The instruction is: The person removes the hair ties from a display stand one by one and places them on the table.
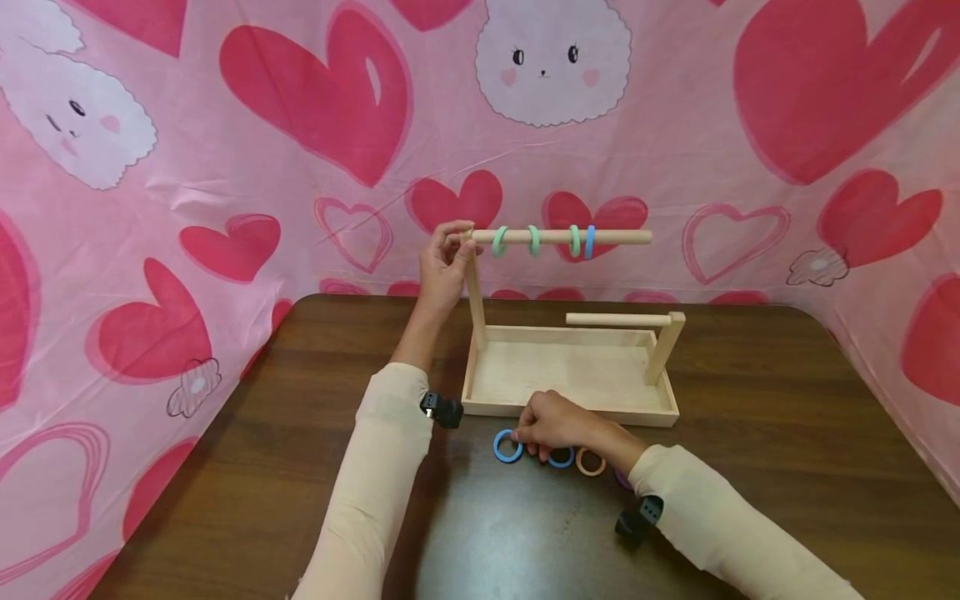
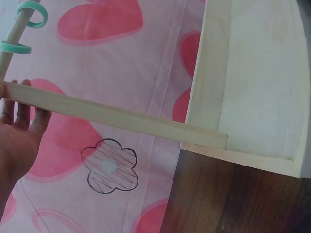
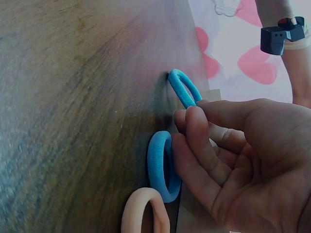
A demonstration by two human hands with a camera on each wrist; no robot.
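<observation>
Right grip [image 1: 555,421] pinches 1 blue ring [image 3: 181,91] | left grip [image 1: 446,265] holds 1 post [image 1: 476,304] | upper bar [image 1: 626,237]: 4 rings [image 1: 535,241]

Wooden ring stand [image 1: 577,418] on the dark tabletop [image 1: 480,533]: a shallow, pale tray with 2 posts and 2 horizontal bars. The person's left hand [image 1: 446,267] holds the taller post [image 1: 477,300] near its top. From there the upper bar [image 1: 555,237] carries 3 mint-green rings [image 1: 533,241], spaced apart, then 1 blue ring [image 1: 589,242] just beside the third. The lower bar [image 1: 618,320], on the shorter post [image 1: 665,350], is bare. In front of the tray, the right hand [image 1: 558,421] pinches a second blue ring [image 3: 180,90] by its edge; near it lie a third blue ring [image 3: 156,165], a peach ring [image 3: 133,211] and a partly hidden purple ring [image 1: 622,478].
</observation>
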